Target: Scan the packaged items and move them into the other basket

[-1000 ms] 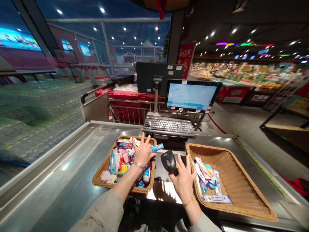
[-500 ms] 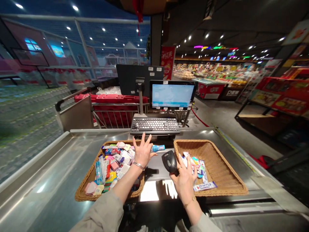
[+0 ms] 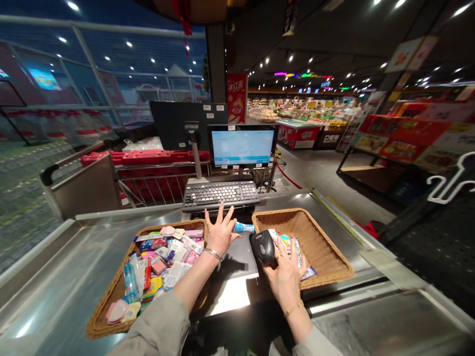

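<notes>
My left hand (image 3: 219, 236), with a bangle at the wrist, is over the counter between the two baskets. Several of its fingers are spread, while a small blue tube (image 3: 244, 227) sticks out to the right from beside the thumb; the grip itself is hidden under the hand. A black barcode scanner (image 3: 263, 246) is in my right hand (image 3: 285, 274), its head tilted towards the left and its handle mostly covered. Behind those fingers, the right wicker basket (image 3: 326, 242) holds several small packets. The left wicker basket (image 3: 107, 296) is heaped with small packaged goods.
A keyboard (image 3: 222, 193) sits at the counter's far edge, below a lit screen (image 3: 243, 146) and a second monitor (image 3: 185, 118) seen from behind. Metal carts (image 3: 159, 183) stand beyond. A white hanger-like hook (image 3: 445, 190) is at the right.
My view has turned right, so the baskets, keyboard and screens sit farther left. The blue tube has kept its place beside my left hand, and the scanner is still in my right.
</notes>
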`<act>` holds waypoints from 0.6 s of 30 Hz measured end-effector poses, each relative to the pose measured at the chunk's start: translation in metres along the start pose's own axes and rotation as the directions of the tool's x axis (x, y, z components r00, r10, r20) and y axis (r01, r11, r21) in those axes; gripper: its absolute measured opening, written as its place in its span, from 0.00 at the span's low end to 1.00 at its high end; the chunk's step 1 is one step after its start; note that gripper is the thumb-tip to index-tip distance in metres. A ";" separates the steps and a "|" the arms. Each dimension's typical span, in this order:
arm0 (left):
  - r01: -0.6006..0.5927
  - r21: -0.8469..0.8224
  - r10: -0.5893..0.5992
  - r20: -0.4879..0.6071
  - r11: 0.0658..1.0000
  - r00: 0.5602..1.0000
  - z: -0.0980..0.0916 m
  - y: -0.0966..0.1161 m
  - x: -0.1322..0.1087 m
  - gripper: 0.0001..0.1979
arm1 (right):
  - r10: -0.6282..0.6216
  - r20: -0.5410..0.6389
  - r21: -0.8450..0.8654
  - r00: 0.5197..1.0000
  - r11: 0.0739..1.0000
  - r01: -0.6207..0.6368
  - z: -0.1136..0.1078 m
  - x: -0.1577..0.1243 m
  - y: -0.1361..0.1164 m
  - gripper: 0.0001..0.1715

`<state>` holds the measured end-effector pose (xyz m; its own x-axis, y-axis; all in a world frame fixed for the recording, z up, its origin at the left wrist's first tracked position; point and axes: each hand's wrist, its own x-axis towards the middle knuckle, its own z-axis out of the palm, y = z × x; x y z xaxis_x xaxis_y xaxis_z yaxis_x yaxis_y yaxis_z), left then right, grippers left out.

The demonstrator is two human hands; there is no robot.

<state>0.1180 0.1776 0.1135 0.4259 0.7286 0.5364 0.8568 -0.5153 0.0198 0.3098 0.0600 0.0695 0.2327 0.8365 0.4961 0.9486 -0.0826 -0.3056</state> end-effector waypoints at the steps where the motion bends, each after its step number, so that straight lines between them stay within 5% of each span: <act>1: -0.012 -0.007 0.012 0.007 1.000 1.000 0.001 0.002 0.002 0.18 | 0.014 -0.008 -0.003 1.000 1.000 -0.014 -0.001 0.000 0.003 0.27; 18: -0.258 -0.078 0.260 0.018 0.963 0.966 0.032 0.039 0.034 0.20 | 0.218 -0.124 -0.042 0.968 0.973 -0.225 -0.012 0.001 0.058 0.23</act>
<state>0.1749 0.1970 0.1054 0.6390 0.5778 0.5078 0.6926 -0.7194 -0.0530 0.3673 0.0497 0.0622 0.4590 0.7247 0.5139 0.8800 -0.2913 -0.3751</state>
